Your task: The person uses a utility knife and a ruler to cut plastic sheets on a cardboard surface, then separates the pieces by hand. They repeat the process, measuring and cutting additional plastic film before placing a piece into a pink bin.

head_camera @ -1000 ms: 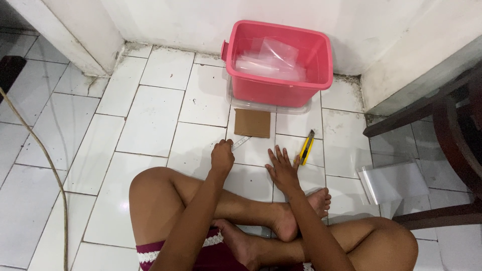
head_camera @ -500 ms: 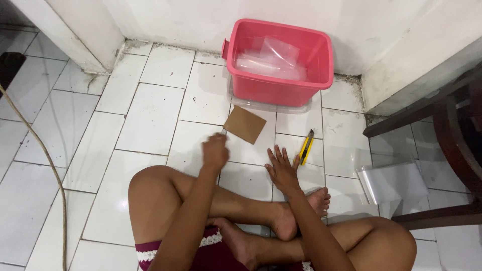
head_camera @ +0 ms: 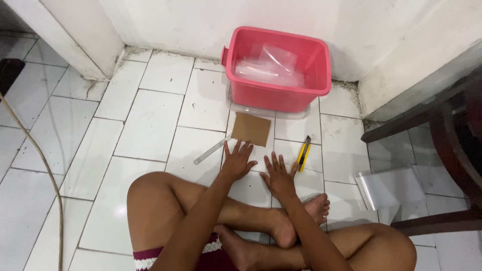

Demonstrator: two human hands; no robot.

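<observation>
Left hand point(head_camera: 238, 159) flat on the white floor tile point(head_camera: 145, 125), fingers spread apart, grip empty, fingertips just short of the lower edge of a brown cardboard square point(head_camera: 250, 129). Right hand point(head_camera: 277, 174) likewise flat and splayed, grip empty, just beside the left one, nearest a yellow-and-black utility knife point(head_camera: 303, 153) lying on the tile close to its outer fingers. Next to the left hand, a thin metal ruler point(head_camera: 213, 150), silver and matte, slanted across a grout line. Cardboard square lying flat, plain and unprinted, dull kraft brown, slightly turned, its far edge close to the front of a pink plastic tub point(head_camera: 276, 93). Tub rectangular, glossy, thick-rimmed, with a stubby handle at the near-left end, seated on a clear plastic tray or lid that shows along its base; inside, a loose heap of clear plastic bags point(head_camera: 271, 68), crinkled and shiny. Farther right, a folded clear plastic sheet point(head_camera: 390, 186) on the floor beside a dark wooden chair leg point(head_camera: 416, 118). Glazed tiles with grimy grout, dirtier along the white wall. A pale cord point(head_camera: 44, 165) curving down the left side. Bare crossed legs below the hands.
</observation>
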